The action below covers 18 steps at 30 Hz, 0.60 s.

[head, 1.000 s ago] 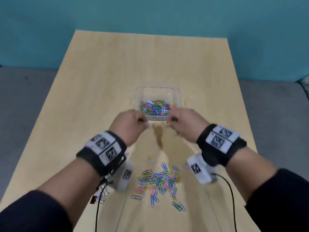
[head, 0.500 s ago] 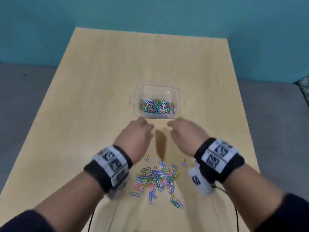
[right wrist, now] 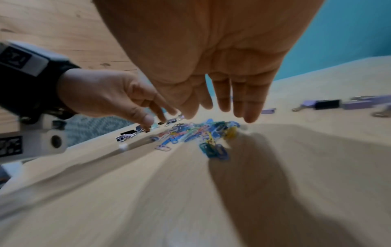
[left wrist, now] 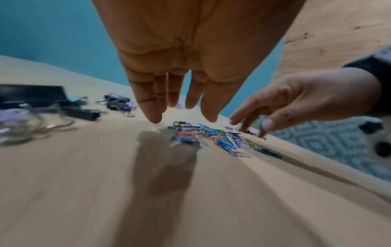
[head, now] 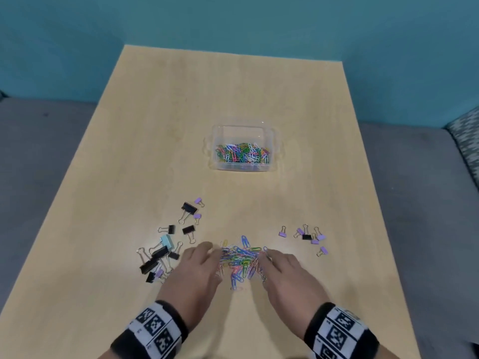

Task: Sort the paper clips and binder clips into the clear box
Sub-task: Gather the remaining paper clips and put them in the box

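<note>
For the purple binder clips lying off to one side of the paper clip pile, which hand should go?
Right. The purple binder clips lie on the table beside the right hand, which is open and holds nothing. The left hand sits across the paper clip pile, nearer the black binder clips.

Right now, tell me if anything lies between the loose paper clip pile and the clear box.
Nothing visible does. The table between the paper clip pile and the clear box is bare; the binder clips lie off to either side.
</note>
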Each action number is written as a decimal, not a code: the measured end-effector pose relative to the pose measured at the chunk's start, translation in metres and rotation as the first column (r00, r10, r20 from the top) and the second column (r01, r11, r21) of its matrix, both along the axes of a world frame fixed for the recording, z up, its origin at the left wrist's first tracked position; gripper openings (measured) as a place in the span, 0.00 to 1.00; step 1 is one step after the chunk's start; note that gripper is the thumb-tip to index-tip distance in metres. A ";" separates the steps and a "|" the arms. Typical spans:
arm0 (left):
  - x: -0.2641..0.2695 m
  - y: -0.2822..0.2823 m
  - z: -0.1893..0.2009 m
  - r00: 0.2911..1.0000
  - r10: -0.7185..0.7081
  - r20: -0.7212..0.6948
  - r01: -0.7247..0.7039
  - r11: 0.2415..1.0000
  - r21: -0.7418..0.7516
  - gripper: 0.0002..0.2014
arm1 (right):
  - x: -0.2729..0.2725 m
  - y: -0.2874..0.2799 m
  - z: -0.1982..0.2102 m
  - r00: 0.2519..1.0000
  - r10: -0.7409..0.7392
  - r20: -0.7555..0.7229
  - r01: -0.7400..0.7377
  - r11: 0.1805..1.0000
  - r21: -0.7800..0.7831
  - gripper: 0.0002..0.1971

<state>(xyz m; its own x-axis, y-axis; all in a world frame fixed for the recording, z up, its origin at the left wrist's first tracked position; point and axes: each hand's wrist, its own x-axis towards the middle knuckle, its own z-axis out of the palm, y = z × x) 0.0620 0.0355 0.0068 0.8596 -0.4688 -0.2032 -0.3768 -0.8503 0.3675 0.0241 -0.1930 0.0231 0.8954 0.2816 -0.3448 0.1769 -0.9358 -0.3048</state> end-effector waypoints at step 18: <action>0.032 -0.053 -0.007 0.989 0.130 -0.070 -0.123 0.988 0.093 0.12 | 0.052 0.038 -0.015 0.990 -0.128 -0.061 0.128 0.992 0.008 0.18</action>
